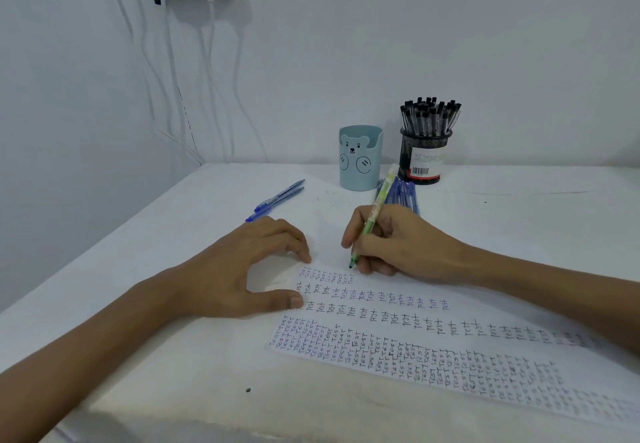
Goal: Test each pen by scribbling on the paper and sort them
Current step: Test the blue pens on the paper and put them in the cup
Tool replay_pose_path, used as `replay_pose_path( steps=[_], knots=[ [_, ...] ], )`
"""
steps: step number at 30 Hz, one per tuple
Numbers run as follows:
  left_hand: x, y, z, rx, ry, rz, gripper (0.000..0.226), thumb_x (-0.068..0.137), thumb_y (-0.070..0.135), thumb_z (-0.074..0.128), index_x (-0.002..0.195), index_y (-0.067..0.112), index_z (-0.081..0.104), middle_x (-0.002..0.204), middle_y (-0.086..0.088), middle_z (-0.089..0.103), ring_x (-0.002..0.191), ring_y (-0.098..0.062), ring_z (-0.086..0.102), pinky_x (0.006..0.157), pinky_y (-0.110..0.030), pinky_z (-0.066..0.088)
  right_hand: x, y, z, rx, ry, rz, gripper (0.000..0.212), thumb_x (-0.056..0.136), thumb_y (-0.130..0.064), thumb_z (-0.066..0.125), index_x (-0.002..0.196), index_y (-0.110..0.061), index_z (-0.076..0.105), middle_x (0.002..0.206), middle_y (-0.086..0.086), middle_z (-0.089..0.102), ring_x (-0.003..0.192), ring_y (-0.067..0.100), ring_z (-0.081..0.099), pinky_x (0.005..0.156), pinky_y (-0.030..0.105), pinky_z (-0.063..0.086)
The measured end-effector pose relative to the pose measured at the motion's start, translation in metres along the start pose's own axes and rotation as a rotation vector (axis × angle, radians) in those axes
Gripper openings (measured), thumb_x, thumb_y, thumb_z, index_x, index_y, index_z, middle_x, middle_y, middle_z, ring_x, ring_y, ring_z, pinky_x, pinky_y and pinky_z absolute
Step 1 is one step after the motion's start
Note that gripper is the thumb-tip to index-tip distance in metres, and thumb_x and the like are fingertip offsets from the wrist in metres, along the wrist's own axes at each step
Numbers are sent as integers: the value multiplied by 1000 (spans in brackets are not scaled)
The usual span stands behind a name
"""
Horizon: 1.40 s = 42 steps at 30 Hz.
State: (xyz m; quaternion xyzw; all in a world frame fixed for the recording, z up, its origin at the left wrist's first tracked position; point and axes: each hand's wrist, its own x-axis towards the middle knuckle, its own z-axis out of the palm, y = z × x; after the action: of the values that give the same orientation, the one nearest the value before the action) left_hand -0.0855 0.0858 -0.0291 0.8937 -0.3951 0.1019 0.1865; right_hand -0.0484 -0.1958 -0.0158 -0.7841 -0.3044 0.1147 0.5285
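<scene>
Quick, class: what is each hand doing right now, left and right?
Left hand: open, holding nothing, fingertips pressing the paper flat.
Right hand: closed around the green pen, tip at the paper.

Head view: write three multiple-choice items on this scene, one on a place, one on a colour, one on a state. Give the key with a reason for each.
1. Where does the black mesh cup stand?
A. right of the blue bear cup
B. left of it
C. on the paper

2. What colour is the pen in the right hand?
A. red
B. green
C. black

3. What is the left hand doing?
A. lifting a cup
B. holding a pen
C. resting on the paper, fingers spread

Key:
1 A: the mesh cup, full of black-capped pens, sits to the right of the bear cup by the wall.
2 B: the barrel in the right hand's grip is light green.
3 C: its fingertips press on the sheet's left end and it holds nothing.
</scene>
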Motion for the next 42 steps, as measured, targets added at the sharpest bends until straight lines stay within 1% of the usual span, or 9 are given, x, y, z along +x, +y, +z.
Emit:
replay_pose_path(
  steps=[4,6,11,13,18,25,28,35,42],
  knots=[
    [0,-1,0,-12,7,14,41,91,52,74,124,29,62,129,17,57,126,-15,56,105,-24,41,-5,4,-1,-31,12,-31,12,92,0,64,80,-3,65,65,14,69,56,20,57,50,22,42],
    [0,-2,0,-15,2,13,42,91,52,74,124,29,62,130,17,57,126,-16,55,106,-25,41,-6,5,-1,-54,8,-50,14,91,1,65,78,-1,66,62,9,67,56,15,60,53,19,43],
    [0,-2,1,-12,8,23,43,91,51,75,124,28,63,129,16,58,125,-15,56,106,-25,41,-7,3,0,-62,-29,-57,16,93,-3,68,77,-7,68,64,8,68,59,16,62,61,26,48],
    [0,-1,0,-12,8,23,42,91,51,75,124,28,63,129,16,58,125,-15,56,106,-23,40,-8,2,0,-62,-43,-61,16,93,-2,68,78,-6,68,64,6,68,59,15,63,62,24,48],
    [1,-2,0,-4,3,17,43,91,52,74,124,27,63,129,16,58,124,-14,55,106,-25,41,-7,2,0,-84,-50,-55,13,93,3,65,80,3,67,63,-3,67,57,10,61,59,19,48],
    [0,-2,1,2,5,19,42,91,53,72,123,28,63,129,17,57,123,-14,56,104,-28,42,-6,3,-1,-81,-37,-32,16,92,1,65,77,0,64,63,5,66,56,14,59,57,20,45],
    [0,-3,1,3,5,22,42,91,53,72,124,27,63,129,16,57,123,-15,56,104,-27,42,-4,3,0,-87,-34,-32,15,92,2,65,78,5,64,60,3,65,54,11,58,56,18,45],
    [1,-2,1,3,7,29,43,91,53,72,124,27,63,129,16,58,124,-15,56,104,-26,42,-5,3,0,-101,-35,-16,15,93,2,65,78,4,64,57,-4,64,51,8,55,54,15,42],
    [0,-2,2,0,8,21,42,91,53,71,124,30,62,129,17,57,125,-15,55,105,-24,41,-5,3,-1,-116,-12,-33,15,93,2,64,78,5,62,57,-2,63,52,8,54,54,15,42]
  ],
)
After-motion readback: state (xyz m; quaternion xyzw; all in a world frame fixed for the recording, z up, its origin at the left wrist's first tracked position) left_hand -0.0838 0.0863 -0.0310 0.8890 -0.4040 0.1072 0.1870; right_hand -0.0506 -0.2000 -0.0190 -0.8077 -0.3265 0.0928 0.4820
